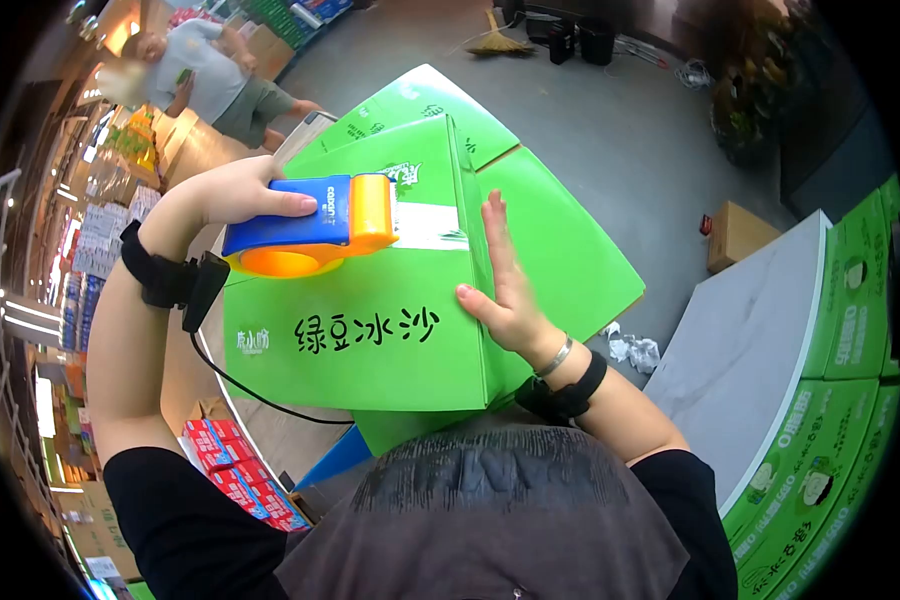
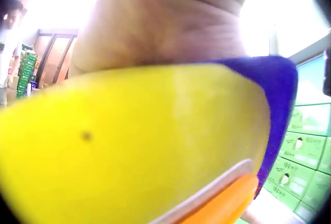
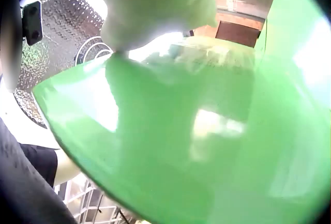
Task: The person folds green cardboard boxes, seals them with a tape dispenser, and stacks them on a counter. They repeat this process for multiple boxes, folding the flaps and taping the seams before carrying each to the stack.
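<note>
A green printed cardboard box [image 1: 370, 370] lies in front of me, tilted in the head view. My left hand [image 1: 238, 195] grips a blue and orange tape dispenser [image 1: 310, 225], thumb along its blue side, over the box top. In the left wrist view the dispenser's yellow side [image 2: 129, 120] fills the lower part. A shiny strip of tape [image 1: 435, 228] runs from the dispenser's front toward the box's right edge. There my right hand [image 1: 510, 300] rests against the box side, fingers straight. In the right wrist view the green box side [image 3: 165, 131] lies beneath that hand.
More green boxes [image 1: 570, 240] lie beneath and behind this one. Stacked green cartons [image 1: 820, 450] and a grey tabletop [image 1: 740, 350] stand at the right. Crumpled paper [image 1: 633, 350] and a small brown carton [image 1: 740, 236] are on the floor. A person [image 1: 210, 80] stands at the upper left.
</note>
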Available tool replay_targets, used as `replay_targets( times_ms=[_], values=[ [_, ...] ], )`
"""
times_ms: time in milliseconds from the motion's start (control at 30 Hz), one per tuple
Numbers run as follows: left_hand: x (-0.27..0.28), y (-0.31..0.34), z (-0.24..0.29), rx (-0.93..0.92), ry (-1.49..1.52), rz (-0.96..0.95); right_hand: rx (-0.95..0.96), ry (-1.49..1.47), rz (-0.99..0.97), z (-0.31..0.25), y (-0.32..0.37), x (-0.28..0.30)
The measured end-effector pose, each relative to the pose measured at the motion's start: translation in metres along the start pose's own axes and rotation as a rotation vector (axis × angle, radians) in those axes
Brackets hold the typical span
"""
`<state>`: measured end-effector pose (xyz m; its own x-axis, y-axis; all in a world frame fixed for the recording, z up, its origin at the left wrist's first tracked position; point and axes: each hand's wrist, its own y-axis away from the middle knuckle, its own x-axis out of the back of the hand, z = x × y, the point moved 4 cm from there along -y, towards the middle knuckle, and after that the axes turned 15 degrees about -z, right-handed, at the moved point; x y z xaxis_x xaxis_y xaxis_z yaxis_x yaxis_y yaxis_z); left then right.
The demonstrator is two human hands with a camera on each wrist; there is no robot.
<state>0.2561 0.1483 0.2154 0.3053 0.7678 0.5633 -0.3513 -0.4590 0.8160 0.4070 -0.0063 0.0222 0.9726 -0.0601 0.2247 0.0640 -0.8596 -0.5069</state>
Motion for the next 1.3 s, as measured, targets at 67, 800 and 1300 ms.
replay_targets(
  times_ms=[67, 800, 1300],
  values=[
    [-0.003, 0.002, -0.007, -0.063, 0.024, 0.031, 0.066, 0.122, -0.064, -0.006, -0.009, 0.002],
    [-0.051, 0.069, -0.234, -0.102, 0.42, 0.173, 0.172, 0.479, -0.326, -0.016, -0.047, 0.004],
    [-0.146, 0.057, -0.387, -0.2, 0.748, 0.206, 0.14, 0.535, -0.361, -0.012, -0.058, 0.003]
  ],
)
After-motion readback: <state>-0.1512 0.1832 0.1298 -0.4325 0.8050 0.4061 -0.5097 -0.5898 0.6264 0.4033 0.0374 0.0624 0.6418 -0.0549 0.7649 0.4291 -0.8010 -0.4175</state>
